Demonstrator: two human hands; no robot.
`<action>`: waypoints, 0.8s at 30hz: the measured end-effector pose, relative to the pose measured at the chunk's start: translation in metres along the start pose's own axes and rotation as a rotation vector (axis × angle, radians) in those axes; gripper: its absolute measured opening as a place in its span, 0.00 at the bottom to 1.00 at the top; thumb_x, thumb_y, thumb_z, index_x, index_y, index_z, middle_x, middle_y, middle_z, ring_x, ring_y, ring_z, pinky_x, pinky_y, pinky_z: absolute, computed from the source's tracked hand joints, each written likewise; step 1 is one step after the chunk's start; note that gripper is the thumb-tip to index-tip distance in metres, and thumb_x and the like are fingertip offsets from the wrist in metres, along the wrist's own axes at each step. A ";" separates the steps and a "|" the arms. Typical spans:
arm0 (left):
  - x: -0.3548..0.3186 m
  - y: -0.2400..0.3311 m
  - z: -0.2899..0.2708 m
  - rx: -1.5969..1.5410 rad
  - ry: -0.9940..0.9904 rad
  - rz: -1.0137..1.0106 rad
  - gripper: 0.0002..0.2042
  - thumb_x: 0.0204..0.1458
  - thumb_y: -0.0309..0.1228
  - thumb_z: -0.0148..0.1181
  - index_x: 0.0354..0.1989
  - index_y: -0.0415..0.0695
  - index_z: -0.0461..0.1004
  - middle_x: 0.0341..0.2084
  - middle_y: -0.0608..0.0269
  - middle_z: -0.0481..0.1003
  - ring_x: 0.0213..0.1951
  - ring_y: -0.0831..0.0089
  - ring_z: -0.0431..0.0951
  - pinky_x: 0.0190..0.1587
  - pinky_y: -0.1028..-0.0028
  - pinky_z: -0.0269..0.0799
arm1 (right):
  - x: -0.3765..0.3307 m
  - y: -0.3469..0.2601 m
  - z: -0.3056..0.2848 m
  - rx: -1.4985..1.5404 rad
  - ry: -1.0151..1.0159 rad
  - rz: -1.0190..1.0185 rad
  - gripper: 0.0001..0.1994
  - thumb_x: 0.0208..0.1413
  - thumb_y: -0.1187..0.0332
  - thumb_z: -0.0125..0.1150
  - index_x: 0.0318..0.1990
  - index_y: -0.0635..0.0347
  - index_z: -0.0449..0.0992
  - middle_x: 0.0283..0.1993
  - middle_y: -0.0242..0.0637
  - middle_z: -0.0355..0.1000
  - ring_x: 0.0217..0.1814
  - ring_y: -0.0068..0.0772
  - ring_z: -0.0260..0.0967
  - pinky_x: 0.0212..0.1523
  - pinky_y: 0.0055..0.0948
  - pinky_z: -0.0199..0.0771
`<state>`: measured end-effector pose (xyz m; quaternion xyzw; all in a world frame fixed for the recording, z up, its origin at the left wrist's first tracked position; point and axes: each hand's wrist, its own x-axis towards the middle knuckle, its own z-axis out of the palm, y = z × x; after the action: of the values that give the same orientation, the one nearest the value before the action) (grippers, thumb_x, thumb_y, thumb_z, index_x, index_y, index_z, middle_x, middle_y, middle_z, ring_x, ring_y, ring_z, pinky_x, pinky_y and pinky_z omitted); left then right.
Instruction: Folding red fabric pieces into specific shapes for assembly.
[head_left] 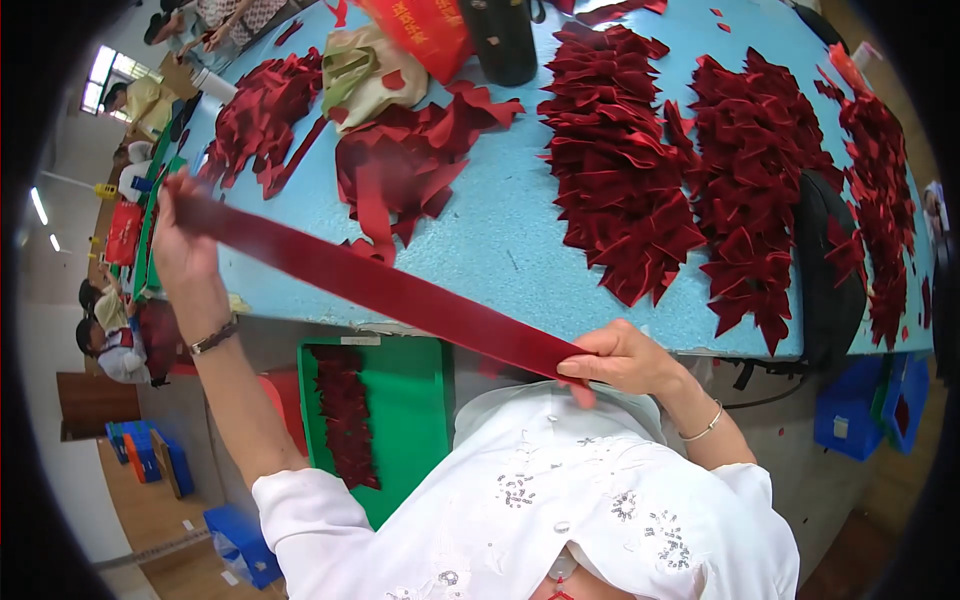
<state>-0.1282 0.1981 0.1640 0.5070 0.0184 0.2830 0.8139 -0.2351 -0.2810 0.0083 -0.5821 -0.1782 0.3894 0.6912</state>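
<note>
Spanning the space before a white shirt (560,470) with glittering floral motifs, a long, flat, deep-red ribbon (390,297) slants taut between two hands, smooth-edged and velvety, darker toward its blurred left end. The right grip (630,357) pinches its lower end between thumb and fingers, a short tail poking out below; the left grip (188,240) is closed on the raised upper end, its fingertips smeared by blur. Below the bench edge sits a green plastic tray (410,420) holding a column of dark red bows (345,420), its rim bearing a white label (360,341) too small to read. Beyond the ribbon, the pale blue, finely pebbled bench (500,240) carries a limp heap of loose red strips (405,165) and, to the right, a thick row of pointed, overlapping bows (620,160), with more rows near a black bag (828,290). Farther back, a crumpled beige cloth bag (375,75) lies against a glossy red bag (425,35) with yellow printed characters, beside a dark cylindrical bottle (500,40). People work at the far left.
</note>
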 end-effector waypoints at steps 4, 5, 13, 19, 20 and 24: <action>0.013 0.019 -0.039 -0.011 0.071 0.012 0.12 0.61 0.34 0.49 0.42 0.36 0.71 0.34 0.60 0.73 0.34 0.72 0.71 0.43 0.74 0.71 | -0.018 -0.001 -0.015 -0.101 -0.007 -0.025 0.11 0.59 0.69 0.55 0.28 0.66 0.78 0.17 0.31 0.72 0.18 0.16 0.65 0.22 0.19 0.65; 0.008 0.032 -0.042 -0.010 0.080 0.035 0.12 0.61 0.34 0.49 0.43 0.36 0.71 0.33 0.61 0.73 0.33 0.72 0.71 0.43 0.74 0.71 | -0.023 -0.003 -0.013 -0.112 0.000 -0.006 0.12 0.60 0.67 0.55 0.29 0.65 0.78 0.17 0.30 0.71 0.18 0.15 0.65 0.22 0.19 0.65; -0.158 -0.017 0.125 0.391 -0.485 -0.316 0.13 0.61 0.35 0.50 0.39 0.35 0.75 0.32 0.59 0.77 0.28 0.77 0.76 0.31 0.78 0.71 | -0.010 -0.018 0.017 0.070 0.213 -0.244 0.10 0.55 0.71 0.61 0.42 0.67 0.75 0.28 0.33 0.75 0.27 0.18 0.70 0.28 0.20 0.71; -0.233 -0.051 0.164 0.054 -0.561 -0.569 0.11 0.60 0.28 0.51 0.42 0.33 0.75 0.32 0.57 0.79 0.33 0.73 0.79 0.38 0.76 0.74 | 0.027 -0.062 0.045 -0.128 0.334 -0.813 0.16 0.55 0.71 0.62 0.48 0.69 0.72 0.37 0.32 0.73 0.36 0.20 0.68 0.37 0.20 0.70; -0.237 -0.056 0.167 0.037 -0.571 -0.542 0.11 0.60 0.27 0.51 0.43 0.33 0.75 0.32 0.57 0.79 0.34 0.73 0.79 0.39 0.76 0.74 | 0.028 -0.068 0.050 0.073 0.308 -0.768 0.17 0.53 0.70 0.64 0.48 0.70 0.73 0.38 0.31 0.72 0.38 0.20 0.67 0.40 0.22 0.70; -0.232 -0.066 0.168 0.050 -0.618 -0.451 0.11 0.60 0.28 0.53 0.44 0.33 0.75 0.34 0.57 0.79 0.34 0.73 0.78 0.41 0.77 0.73 | 0.030 -0.065 0.039 -0.205 0.291 -0.520 0.25 0.52 0.67 0.67 0.54 0.70 0.68 0.40 0.33 0.70 0.39 0.22 0.66 0.43 0.27 0.69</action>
<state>-0.2406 -0.0719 0.1306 0.5712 -0.1097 -0.0698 0.8104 -0.2217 -0.2338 0.0735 -0.6334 -0.2585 0.0923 0.7235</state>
